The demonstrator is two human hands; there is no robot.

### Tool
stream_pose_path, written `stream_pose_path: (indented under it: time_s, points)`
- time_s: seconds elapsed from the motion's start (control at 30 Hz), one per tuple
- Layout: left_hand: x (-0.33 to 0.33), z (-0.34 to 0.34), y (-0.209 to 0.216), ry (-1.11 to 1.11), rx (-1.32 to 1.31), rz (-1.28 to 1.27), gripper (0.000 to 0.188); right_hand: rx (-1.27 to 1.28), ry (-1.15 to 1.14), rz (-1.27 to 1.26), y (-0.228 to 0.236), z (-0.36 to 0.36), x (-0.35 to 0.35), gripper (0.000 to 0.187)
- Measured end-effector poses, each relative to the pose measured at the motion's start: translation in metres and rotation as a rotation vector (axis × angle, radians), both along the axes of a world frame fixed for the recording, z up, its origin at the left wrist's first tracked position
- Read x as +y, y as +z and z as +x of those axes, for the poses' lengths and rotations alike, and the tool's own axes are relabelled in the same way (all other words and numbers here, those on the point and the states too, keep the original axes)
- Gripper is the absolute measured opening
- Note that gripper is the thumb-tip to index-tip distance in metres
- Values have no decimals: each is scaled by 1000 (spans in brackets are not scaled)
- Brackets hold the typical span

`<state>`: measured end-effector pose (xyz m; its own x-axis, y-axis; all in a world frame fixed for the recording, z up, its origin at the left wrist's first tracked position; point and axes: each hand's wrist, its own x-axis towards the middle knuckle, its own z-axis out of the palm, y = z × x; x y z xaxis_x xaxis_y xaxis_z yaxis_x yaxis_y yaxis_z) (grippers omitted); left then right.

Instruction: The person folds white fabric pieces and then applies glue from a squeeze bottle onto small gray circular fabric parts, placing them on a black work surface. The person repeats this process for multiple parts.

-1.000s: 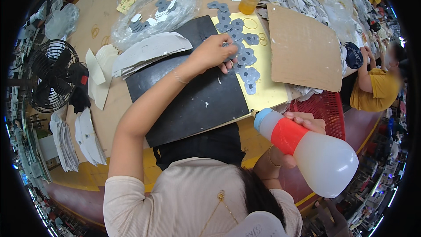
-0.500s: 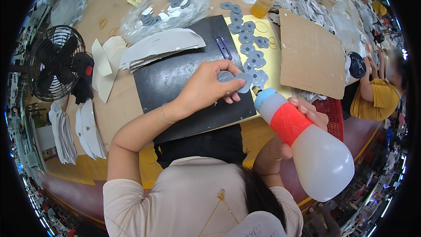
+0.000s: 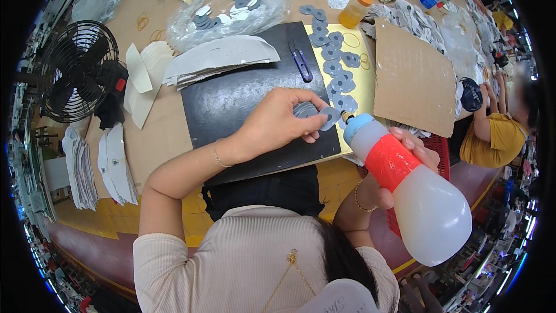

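Observation:
My left hand (image 3: pixel 285 117) pinches a small stack of grey rounded patches (image 3: pixel 329 119), fanned out between thumb and fingers above the black board (image 3: pixel 231 101). My right hand (image 3: pixel 418 153) is wrapped round a white squeeze bottle (image 3: pixel 431 214) with a red band and a blue cap. The bottle tilts so that its nozzle (image 3: pixel 347 117) points at the outermost patch, very close to it; I cannot tell whether they touch. Beyond the hands, several overlapping grey patches with dark centres (image 3: pixel 332 52) run up a yellow sheet (image 3: pixel 353 43). Purple thread snips (image 3: pixel 300 61) lie on the board.
A stack of white cut pieces (image 3: pixel 223 57) overlaps the board's far left edge. Behind it sits a clear plastic bag (image 3: pixel 179 23) with more patches. A black fan (image 3: pixel 78 72) stands left, a cardboard sheet (image 3: pixel 414 78) lies right, and a yellow bottle (image 3: pixel 354 11) stands behind. A co-worker (image 3: pixel 495 139) is at right.
Both hands have shifted slightly to the right in the picture, along with most of the table scene. The grips on the patches and the squeeze bottle look the same.

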<state>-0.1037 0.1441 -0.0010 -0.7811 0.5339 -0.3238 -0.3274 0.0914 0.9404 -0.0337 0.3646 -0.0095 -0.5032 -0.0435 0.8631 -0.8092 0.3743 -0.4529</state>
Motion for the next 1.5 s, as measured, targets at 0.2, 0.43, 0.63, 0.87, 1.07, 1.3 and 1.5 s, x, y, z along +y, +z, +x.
stream_pose_path:
  time_s: [0.2, 0.43, 0.63, 0.87, 1.07, 1.3, 1.5]
  points:
    - [0, 2, 1, -46, 22, 40, 19, 43, -45, 102, 2, -7, -7, 84]
    - [-1, -1, 1, 77, -90, 109, 18, -19, 12, -68, -2, 9, -10, 84]
    - [-4, -4, -1, 61, 41, 7, 20, -33, -2, -29, -4, 11, -17, 82]
    - [-4, -4, 0, 83, 58, 4, 20, -9, 1, -21, -7, 5, -21, 76]
    - [-3, -3, 0, 105, 14, 28, 17, 32, -2, -44, -4, 6, -19, 81]
    - [2, 1, -2, 106, 57, -31, 18, 72, 28, 37, -4, 0, -17, 81]
    - [6, 4, -5, 130, 105, -34, 19, -49, 14, -2, -11, 9, -19, 80]
